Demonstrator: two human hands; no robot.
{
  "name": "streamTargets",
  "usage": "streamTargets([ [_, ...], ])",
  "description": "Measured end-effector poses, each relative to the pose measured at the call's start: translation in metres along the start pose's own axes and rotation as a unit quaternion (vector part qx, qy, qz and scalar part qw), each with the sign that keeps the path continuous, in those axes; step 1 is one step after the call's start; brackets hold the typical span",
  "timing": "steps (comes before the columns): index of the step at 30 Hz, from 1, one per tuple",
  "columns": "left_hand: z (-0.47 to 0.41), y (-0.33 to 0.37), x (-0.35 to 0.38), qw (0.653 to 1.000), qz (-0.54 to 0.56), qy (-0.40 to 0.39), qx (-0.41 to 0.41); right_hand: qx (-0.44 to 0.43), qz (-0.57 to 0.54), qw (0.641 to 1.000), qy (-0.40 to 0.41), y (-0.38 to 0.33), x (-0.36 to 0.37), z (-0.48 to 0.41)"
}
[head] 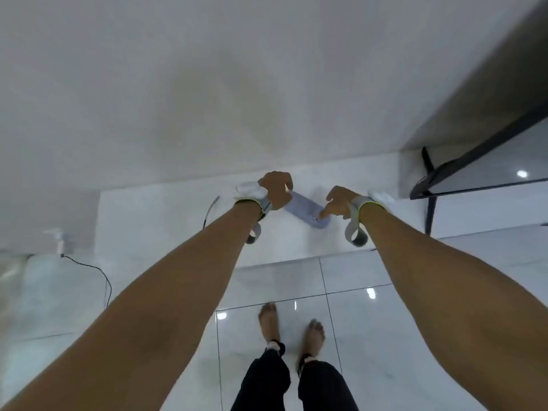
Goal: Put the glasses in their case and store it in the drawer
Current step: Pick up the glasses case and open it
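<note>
- Nearest, bare feet (292, 333) stand on the glossy tiled floor (364, 321), with both forearms reaching forward over it.
- The left hand (277, 189) is curled over the far-left end of the pale blue case (305, 207); whether it actually clamps the case is hidden.
- The right hand (339, 203) has its fingers bent and one fingertip pressing the case's near-right end.
- The case lies on the white tabletop (166, 221), its long axis running diagonally between the two hands. No glasses or drawer are visible.
</note>
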State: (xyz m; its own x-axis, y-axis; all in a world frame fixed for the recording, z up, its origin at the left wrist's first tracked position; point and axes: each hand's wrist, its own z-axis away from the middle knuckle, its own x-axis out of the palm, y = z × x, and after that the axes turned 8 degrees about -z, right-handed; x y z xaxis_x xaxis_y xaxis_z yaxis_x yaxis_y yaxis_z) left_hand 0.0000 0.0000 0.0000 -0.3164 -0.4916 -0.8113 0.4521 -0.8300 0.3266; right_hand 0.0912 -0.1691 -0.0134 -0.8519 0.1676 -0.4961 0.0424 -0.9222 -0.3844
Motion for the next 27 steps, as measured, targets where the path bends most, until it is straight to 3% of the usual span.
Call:
streamTargets([
  [4,-0.027,-0.008,0.054,0.989,-0.144,-0.019,0.030,0.049,0.007,0.997,0.064,0.027,0.056,-0.036],
  [11,-0.068,-0.022,0.090,0.968,-0.195,-0.049,0.151,-0.004,-0.060,0.985,0.162,0.051,0.092,-0.074],
  [18,-0.059,-0.052,0.095,0.972,-0.196,0.049,0.120,-0.089,-0.071,0.975,0.189,0.041,0.085,-0.083],
  [23,-0.020,-0.039,0.142,0.982,-0.174,0.060,0.040,-0.131,-0.094,0.974,0.156,0.073,0.099,-0.079],
  [27,-0.022,-0.050,0.135,0.991,-0.115,0.046,0.056,-0.152,-0.134,0.966,0.160,0.071,0.104,-0.079],
])
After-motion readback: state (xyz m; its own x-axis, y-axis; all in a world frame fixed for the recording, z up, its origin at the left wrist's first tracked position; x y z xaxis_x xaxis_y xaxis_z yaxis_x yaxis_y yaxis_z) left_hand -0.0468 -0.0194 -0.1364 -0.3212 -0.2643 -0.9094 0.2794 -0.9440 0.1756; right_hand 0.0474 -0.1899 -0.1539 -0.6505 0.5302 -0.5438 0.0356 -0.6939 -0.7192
